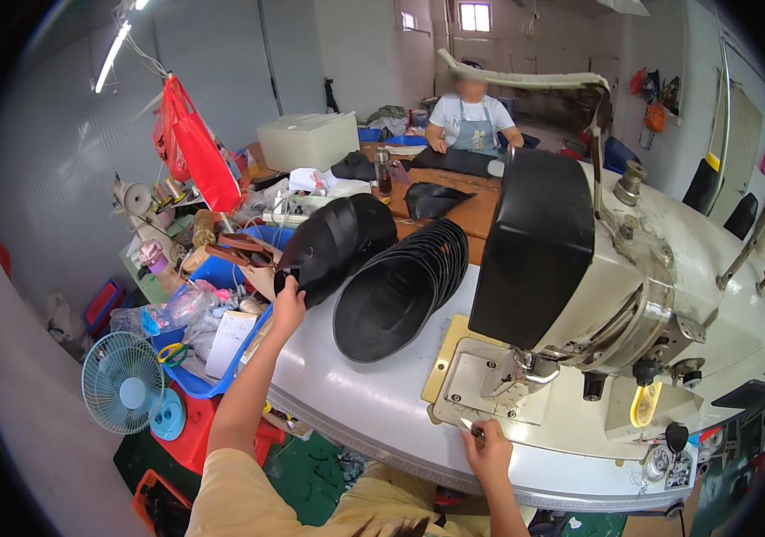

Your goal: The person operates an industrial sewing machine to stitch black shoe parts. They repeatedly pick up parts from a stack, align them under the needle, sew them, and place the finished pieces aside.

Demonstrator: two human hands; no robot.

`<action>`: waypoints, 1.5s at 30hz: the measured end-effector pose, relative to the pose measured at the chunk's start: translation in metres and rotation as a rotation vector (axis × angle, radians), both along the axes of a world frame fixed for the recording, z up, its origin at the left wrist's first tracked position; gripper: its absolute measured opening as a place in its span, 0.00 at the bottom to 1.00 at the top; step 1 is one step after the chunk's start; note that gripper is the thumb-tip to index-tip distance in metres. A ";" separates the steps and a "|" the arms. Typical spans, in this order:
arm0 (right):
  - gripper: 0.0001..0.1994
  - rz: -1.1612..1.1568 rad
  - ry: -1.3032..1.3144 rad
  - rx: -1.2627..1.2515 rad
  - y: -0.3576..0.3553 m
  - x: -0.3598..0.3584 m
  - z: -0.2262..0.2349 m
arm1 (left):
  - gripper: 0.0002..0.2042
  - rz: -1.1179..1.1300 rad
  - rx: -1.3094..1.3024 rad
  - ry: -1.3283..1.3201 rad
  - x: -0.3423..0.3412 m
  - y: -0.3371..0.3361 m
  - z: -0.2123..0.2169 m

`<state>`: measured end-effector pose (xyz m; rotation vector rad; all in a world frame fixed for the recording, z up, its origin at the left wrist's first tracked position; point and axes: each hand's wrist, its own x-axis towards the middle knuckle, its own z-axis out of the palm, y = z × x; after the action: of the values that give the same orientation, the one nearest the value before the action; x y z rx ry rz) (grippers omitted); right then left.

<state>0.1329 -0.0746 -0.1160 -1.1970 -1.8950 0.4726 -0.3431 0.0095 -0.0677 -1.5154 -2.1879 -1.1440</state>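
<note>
My left hand (287,309) is closed on the near edge of a black curved piece (333,242) at the left of the white sewing table (382,403). Just right of it, a stack of nested black curved pieces (391,300) lies on its side. My right hand (491,455) is closed around a small tool with a bright pointed tip (466,423); most of it is hidden in the fingers, so its kind is unclear. That hand rests by the table's front edge, just below the needle plate (481,380) of a large sewing machine (615,295).
A blue bin (212,387) of bags and papers stands left of the table, beside a green fan (124,383). Red bags (199,152) hang above. Across a brown table (463,210) sits a co-worker (472,121) with dark material. A bottle (383,172) stands between us.
</note>
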 end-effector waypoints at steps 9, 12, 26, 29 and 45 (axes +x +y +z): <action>0.12 0.127 0.388 -0.169 0.000 0.006 -0.011 | 0.08 -0.293 0.287 -0.184 0.172 -0.125 0.070; 0.10 0.270 0.746 -0.314 -0.009 -0.002 0.033 | 0.10 -0.600 0.272 -0.198 0.242 -0.159 0.040; 0.26 0.156 1.214 -0.762 -0.026 0.005 0.053 | 0.17 -0.819 0.357 0.214 0.287 -0.169 0.010; 0.25 0.226 1.209 -0.912 -0.029 0.006 0.061 | 0.17 -0.881 0.249 0.257 0.283 -0.157 0.017; 0.16 0.512 1.021 -0.837 -0.024 -0.005 0.049 | 0.11 -0.923 0.365 0.213 0.280 -0.122 0.003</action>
<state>0.1281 -0.0988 -0.0668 -0.6335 -1.0401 1.8697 -0.0631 -0.1129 -0.0647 -2.3749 -1.0187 -1.4021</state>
